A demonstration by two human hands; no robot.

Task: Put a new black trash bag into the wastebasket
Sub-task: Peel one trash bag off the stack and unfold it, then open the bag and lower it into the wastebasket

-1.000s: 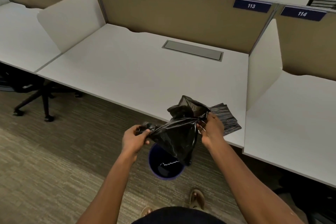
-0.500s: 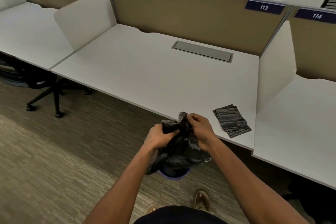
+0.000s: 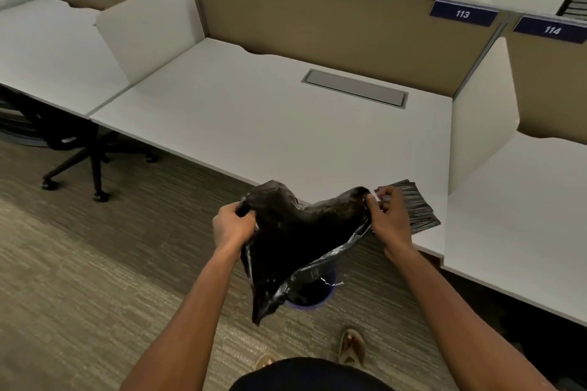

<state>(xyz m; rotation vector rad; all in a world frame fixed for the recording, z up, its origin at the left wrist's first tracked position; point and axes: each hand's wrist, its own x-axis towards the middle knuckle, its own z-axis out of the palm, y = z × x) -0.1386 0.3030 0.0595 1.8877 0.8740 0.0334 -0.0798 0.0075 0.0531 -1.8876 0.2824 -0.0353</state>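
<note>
A black trash bag hangs spread wide between my two hands, its mouth pulled open toward me. My left hand grips the bag's left rim. My right hand pinches the right rim. Below the bag, on the carpet, stands the blue wastebasket; only part of its rim shows, the bag covers most of it. The bag's bottom tip dangles just left of the basket.
A stack of folded black bags lies at the near right corner of the white desk. White dividers flank the desk. An office chair base stands on the carpet at left. My sandalled feet are near the basket.
My hands were bunched together on the crumpled bag; they have moved apart, spreading the bag's mouth open above the wastebasket. The view shifted a little leftward.
</note>
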